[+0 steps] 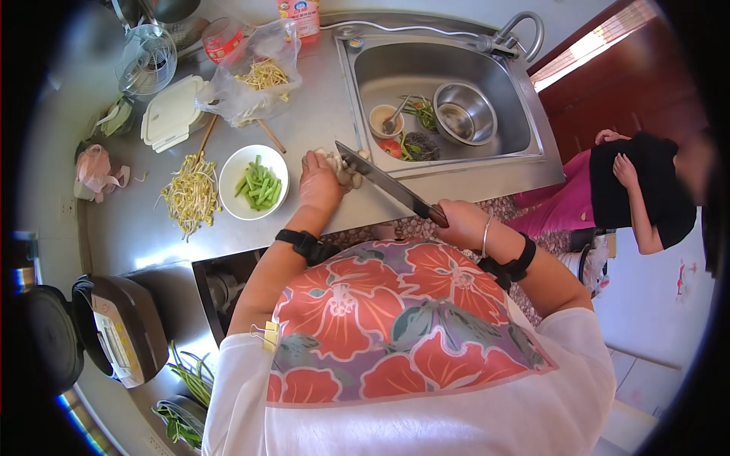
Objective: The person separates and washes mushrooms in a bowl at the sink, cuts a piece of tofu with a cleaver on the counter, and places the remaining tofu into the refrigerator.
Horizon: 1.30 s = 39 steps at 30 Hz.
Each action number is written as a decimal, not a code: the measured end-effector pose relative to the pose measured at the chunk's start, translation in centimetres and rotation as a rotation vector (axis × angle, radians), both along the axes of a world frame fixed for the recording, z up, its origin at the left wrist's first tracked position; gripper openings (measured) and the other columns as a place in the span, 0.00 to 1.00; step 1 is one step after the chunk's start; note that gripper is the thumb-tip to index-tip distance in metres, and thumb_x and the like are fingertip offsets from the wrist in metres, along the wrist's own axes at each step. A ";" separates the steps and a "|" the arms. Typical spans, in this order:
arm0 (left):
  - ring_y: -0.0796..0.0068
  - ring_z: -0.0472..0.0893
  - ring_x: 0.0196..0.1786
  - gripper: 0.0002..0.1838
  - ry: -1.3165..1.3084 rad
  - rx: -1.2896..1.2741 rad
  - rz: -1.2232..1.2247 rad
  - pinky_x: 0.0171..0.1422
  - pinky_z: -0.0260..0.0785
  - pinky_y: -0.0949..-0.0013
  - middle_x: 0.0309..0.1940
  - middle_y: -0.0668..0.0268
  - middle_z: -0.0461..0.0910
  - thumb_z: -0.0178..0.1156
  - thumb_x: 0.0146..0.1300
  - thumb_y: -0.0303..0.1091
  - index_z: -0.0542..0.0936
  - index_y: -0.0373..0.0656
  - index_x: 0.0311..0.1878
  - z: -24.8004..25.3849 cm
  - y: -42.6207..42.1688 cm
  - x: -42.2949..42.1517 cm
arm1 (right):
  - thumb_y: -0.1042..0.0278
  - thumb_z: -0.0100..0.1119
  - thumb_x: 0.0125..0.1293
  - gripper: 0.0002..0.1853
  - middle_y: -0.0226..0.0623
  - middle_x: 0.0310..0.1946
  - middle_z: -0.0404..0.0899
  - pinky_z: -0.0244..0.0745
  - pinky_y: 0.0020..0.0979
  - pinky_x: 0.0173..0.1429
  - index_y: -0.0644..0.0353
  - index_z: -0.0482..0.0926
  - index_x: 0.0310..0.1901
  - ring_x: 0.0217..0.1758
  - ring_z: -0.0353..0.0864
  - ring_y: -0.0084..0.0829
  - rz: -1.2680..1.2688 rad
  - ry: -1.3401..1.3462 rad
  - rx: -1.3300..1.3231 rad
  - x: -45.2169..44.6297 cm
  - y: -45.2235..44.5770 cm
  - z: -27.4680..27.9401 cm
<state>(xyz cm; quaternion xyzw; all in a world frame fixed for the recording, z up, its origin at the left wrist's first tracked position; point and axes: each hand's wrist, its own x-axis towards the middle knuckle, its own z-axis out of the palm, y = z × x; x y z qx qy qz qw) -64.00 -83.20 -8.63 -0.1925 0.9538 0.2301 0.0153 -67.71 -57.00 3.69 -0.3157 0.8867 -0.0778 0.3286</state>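
My right hand [462, 225] grips the dark handle of a kitchen knife [389, 182]. Its broad blade slants up and left, the tip at a pale grey clump of mushrooms [350, 176]. My left hand [318, 188] holds that clump against the steel counter, fingers curled over it and partly hiding it. Just left of this hand stands a white bowl [226, 199] with cut green bean pieces [258, 185] inside. Farther left lies a heap of bean sprouts [189, 196], a pair of wooden chopsticks beside it.
A plastic bag [228, 85] of sprouts, a lidded white container [173, 114] and a wire strainer [146, 61] sit at the back left. The sink [403, 62] holds a metal basin [465, 114], a small bowl and vegetables. Another person [639, 178] stands at the right. A rice cooker [125, 330] is lower left.
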 end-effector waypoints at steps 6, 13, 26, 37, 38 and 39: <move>0.47 0.59 0.65 0.48 0.033 -0.032 -0.031 0.68 0.57 0.63 0.64 0.43 0.55 0.68 0.44 0.44 0.56 0.25 0.62 -1.0 -0.4 -0.2 | 0.69 0.56 0.50 0.08 0.52 0.26 0.76 0.71 0.43 0.39 0.62 0.72 0.32 0.34 0.77 0.51 -0.012 0.003 -0.039 0.6 1.8 -0.4; 0.45 0.57 0.66 0.55 -0.075 0.078 -0.090 0.70 0.53 0.61 0.64 0.42 0.51 0.71 0.39 0.49 0.52 0.29 0.64 0.1 -1.0 -0.4 | 0.66 0.59 0.52 0.10 0.50 0.27 0.76 0.71 0.43 0.38 0.60 0.72 0.32 0.34 0.76 0.51 -0.023 -0.002 -0.168 1.0 2.8 -2.5; 0.46 0.57 0.66 0.50 -0.019 -0.082 0.002 0.67 0.55 0.55 0.65 0.49 0.53 0.70 0.42 0.48 0.55 0.41 0.66 -0.3 1.4 -0.1 | 0.65 0.63 0.51 0.13 0.48 0.24 0.75 0.72 0.39 0.33 0.62 0.71 0.32 0.28 0.77 0.47 -0.035 -0.046 -0.245 1.1 6.5 -1.6; 0.52 0.69 0.52 0.26 0.176 -0.153 -0.076 0.57 0.65 0.58 0.46 0.57 0.73 0.67 0.42 0.36 0.73 0.40 0.47 -0.9 -1.2 -1.9 | 0.68 0.57 0.52 0.19 0.42 0.22 0.76 0.73 0.35 0.26 0.61 0.71 0.46 0.20 0.78 0.35 -0.194 0.007 -0.492 -4.3 -1.1 0.8; 0.52 0.71 0.50 0.24 0.142 -0.142 -0.079 0.56 0.66 0.58 0.44 0.57 0.74 0.66 0.42 0.35 0.73 0.40 0.45 -0.5 -1.3 -2.0 | 0.67 0.55 0.52 0.20 0.45 0.24 0.77 0.74 0.38 0.30 0.60 0.70 0.48 0.24 0.79 0.40 -0.018 0.270 -0.493 -5.3 -2.7 0.2; 0.51 0.72 0.49 0.23 0.106 -0.131 -0.082 0.55 0.66 0.57 0.42 0.57 0.75 0.66 0.42 0.34 0.73 0.40 0.44 -0.2 -1.4 -2.2 | 0.66 0.54 0.52 0.19 0.46 0.26 0.78 0.74 0.40 0.34 0.60 0.70 0.47 0.29 0.80 0.43 0.012 0.308 -0.366 -6.0 -4.6 0.4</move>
